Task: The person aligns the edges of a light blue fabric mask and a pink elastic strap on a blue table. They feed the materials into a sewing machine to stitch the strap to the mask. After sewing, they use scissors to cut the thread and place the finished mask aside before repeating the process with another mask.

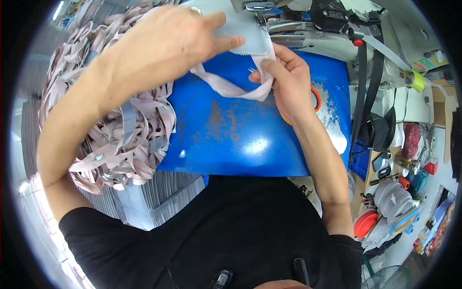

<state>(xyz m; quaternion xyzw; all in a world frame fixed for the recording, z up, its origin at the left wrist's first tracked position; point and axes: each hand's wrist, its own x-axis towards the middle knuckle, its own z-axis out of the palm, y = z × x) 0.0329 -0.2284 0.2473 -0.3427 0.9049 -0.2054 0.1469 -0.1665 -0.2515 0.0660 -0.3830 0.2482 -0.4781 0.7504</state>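
Observation:
A light grey fabric panel (252, 39) with a rounded corner lies under the sewing machine's metal presser area (261, 6). My left hand (185, 36) reaches over it from the left, two digits stretched apart over the fabric; its other fingers are hidden. A pale pink fabric strip (231, 89) hangs in a loop from the panel's edge over the blue table. My right hand (292, 82) pinches that strip between thumb and fingers, near the panel's corner. Scissors with an orange handle ring (316, 99) show behind my right hand; whether that hand also holds them I cannot tell.
A large tangled heap of pink strips and grey pieces (127, 130) stands left of the blue table (211, 154). Stacked grey panels (175, 192) are below it. Black straps (368, 86) hang at right, beside shelves with white spools (392, 197) and a red one (365, 223).

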